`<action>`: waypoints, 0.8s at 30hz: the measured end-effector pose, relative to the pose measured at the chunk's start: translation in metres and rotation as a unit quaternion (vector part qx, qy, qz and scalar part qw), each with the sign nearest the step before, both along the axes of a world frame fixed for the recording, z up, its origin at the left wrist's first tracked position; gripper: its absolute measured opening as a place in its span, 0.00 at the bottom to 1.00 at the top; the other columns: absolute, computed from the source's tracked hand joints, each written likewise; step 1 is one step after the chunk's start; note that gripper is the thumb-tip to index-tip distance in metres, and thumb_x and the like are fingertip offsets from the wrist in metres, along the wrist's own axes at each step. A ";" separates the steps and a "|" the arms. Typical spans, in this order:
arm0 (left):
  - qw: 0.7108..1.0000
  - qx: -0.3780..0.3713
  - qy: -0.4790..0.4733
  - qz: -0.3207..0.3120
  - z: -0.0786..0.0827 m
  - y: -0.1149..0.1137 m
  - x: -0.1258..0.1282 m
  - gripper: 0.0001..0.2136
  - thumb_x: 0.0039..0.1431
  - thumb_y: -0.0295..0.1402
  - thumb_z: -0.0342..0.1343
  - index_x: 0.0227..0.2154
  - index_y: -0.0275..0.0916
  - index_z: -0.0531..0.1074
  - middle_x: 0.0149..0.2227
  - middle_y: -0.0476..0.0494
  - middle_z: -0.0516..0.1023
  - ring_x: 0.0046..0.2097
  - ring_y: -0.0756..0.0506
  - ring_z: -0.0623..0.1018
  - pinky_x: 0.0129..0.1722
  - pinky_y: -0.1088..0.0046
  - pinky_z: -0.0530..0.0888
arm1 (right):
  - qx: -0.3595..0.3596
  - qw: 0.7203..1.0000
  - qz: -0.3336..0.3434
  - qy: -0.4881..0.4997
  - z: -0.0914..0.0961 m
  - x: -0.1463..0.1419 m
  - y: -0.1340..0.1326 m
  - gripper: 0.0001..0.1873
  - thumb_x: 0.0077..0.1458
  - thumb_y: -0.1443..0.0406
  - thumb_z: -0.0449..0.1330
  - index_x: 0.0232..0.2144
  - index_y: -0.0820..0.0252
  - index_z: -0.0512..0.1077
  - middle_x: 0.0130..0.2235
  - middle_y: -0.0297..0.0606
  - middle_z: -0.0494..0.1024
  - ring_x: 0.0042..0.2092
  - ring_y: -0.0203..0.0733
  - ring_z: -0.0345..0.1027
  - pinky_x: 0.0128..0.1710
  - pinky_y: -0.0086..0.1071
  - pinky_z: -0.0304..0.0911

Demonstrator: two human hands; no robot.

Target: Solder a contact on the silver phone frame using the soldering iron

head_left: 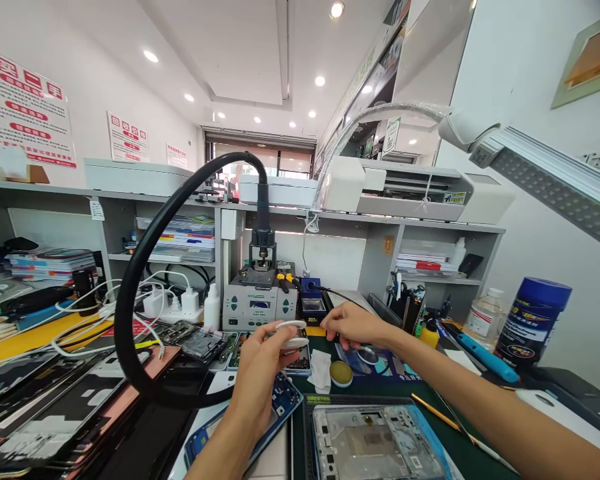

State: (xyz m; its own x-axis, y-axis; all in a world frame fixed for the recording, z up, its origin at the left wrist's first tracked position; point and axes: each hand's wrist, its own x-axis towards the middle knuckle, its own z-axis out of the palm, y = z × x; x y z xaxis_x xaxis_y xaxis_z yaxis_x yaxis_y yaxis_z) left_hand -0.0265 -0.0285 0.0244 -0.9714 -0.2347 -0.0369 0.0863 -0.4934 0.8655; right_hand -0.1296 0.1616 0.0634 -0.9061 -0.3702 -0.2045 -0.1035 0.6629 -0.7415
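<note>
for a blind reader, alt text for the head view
A person's left hand holds a white spool-like item; the right hand is raised nearby. An opened device frame lies in front, a hot-air rework station behind.

Your table (pixel 314 331), yellow toward the far edge, carried a green mat (pixel 465 457) at its near edge. On the mat: opened device (pixel 375 443), near edge; round tin (pixel 341 375) and crumpled tissue (pixel 321 373) farther in. You had flat panels (pixel 55 413) heaped across the near left corner. Far edge: display-fronted station (pixel 260 307), white bottle (pixel 212 308) just beside it. Right edge: blue-capped canister (pixel 533 327).
</note>
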 end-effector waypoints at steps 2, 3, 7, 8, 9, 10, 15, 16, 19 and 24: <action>1.000 -0.006 0.000 -0.014 -0.002 0.001 0.000 0.14 0.52 0.32 0.67 0.41 0.34 0.76 0.37 0.38 0.83 0.37 0.45 0.81 0.36 0.70 0.80 | -0.056 0.998 0.005 0.000 0.003 0.021 0.007 0.12 0.68 0.58 0.61 0.45 0.62 0.75 0.40 0.37 0.80 0.34 0.38 0.76 0.33 0.35 0.74; 1.000 -0.008 -0.001 -0.020 -0.002 0.002 0.001 0.14 0.51 0.33 0.68 0.41 0.34 0.77 0.37 0.38 0.83 0.37 0.45 0.81 0.35 0.71 0.80 | -0.088 0.996 0.004 0.002 0.004 0.030 0.010 0.13 0.68 0.57 0.60 0.45 0.62 0.75 0.39 0.36 0.80 0.31 0.37 0.74 0.30 0.33 0.73; 0.999 -0.013 -0.003 -0.039 -0.003 0.006 0.002 0.16 0.50 0.32 0.69 0.41 0.34 0.76 0.37 0.39 0.83 0.37 0.45 0.81 0.35 0.71 0.79 | -0.194 0.981 0.019 -0.010 0.004 0.058 0.015 0.17 0.67 0.53 0.59 0.41 0.63 0.76 0.39 0.38 0.80 0.31 0.35 0.73 0.22 0.26 0.64; 0.999 -0.014 -0.003 -0.043 -0.003 0.008 0.003 0.16 0.49 0.32 0.69 0.41 0.34 0.76 0.37 0.39 0.83 0.37 0.45 0.81 0.36 0.71 0.79 | -0.209 0.978 0.025 -0.012 0.004 0.063 0.015 0.18 0.65 0.53 0.62 0.40 0.63 0.77 0.39 0.39 0.80 0.32 0.36 0.73 0.21 0.25 0.63; 0.999 -0.016 -0.003 -0.047 -0.003 0.009 0.003 0.16 0.49 0.31 0.70 0.41 0.34 0.76 0.37 0.39 0.84 0.37 0.45 0.81 0.36 0.71 0.79 | -0.220 0.975 0.030 -0.012 0.004 0.066 0.014 0.18 0.62 0.53 0.64 0.38 0.63 0.78 0.38 0.39 0.80 0.33 0.36 0.73 0.21 0.25 0.63; 0.999 -0.017 -0.003 -0.050 -0.003 0.010 0.004 0.17 0.49 0.31 0.70 0.42 0.34 0.76 0.38 0.38 0.84 0.37 0.45 0.81 0.36 0.70 0.79 | -0.226 0.973 0.033 -0.010 0.005 0.068 0.013 0.18 0.58 0.52 0.67 0.36 0.63 0.79 0.36 0.39 0.80 0.33 0.37 0.72 0.21 0.25 0.63; 0.998 -0.024 0.000 -0.062 -0.002 0.015 0.008 0.17 0.51 0.30 0.69 0.45 0.33 0.75 0.37 0.38 0.84 0.37 0.45 0.81 0.36 0.71 0.78 | -0.222 0.975 0.027 0.001 0.008 0.070 0.008 0.15 0.50 0.55 0.70 0.30 0.62 0.80 0.26 0.32 0.78 0.21 0.31 0.65 0.22 0.27 0.62; 0.998 -0.024 0.001 -0.064 -0.001 0.016 0.008 0.17 0.52 0.29 0.69 0.45 0.33 0.75 0.37 0.38 0.84 0.37 0.45 0.81 0.35 0.72 0.78 | -0.218 0.976 0.025 0.004 0.008 0.071 0.008 0.13 0.50 0.56 0.70 0.29 0.61 0.80 0.26 0.32 0.78 0.20 0.30 0.64 0.22 0.27 0.61; 0.997 -0.023 0.002 -0.073 -0.001 0.016 0.009 0.18 0.52 0.28 0.68 0.46 0.33 0.74 0.38 0.36 0.85 0.37 0.45 0.81 0.35 0.72 0.78 | -0.207 0.978 0.031 0.013 0.009 0.071 0.009 0.10 0.50 0.60 0.69 0.26 0.61 0.79 0.28 0.32 0.79 0.20 0.30 0.65 0.22 0.27 0.58; 0.995 -0.013 -0.012 -0.095 -0.001 0.013 0.007 0.18 0.51 0.26 0.68 0.46 0.33 0.74 0.39 0.37 0.84 0.37 0.46 0.81 0.35 0.71 0.78 | -0.198 0.977 0.068 0.027 0.006 0.069 0.012 0.10 0.50 0.59 0.69 0.26 0.60 0.81 0.25 0.30 0.76 0.23 0.33 0.66 0.26 0.29 0.61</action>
State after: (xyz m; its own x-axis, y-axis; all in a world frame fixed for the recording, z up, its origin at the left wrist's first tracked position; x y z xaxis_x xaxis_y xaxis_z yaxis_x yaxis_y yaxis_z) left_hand -0.0192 -0.0155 0.0235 -0.9973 -0.0476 -0.0564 -0.0269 -0.4767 0.8786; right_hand -0.0608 0.1736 0.0696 -0.8489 -0.5279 0.0256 -0.2159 0.3020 -0.9285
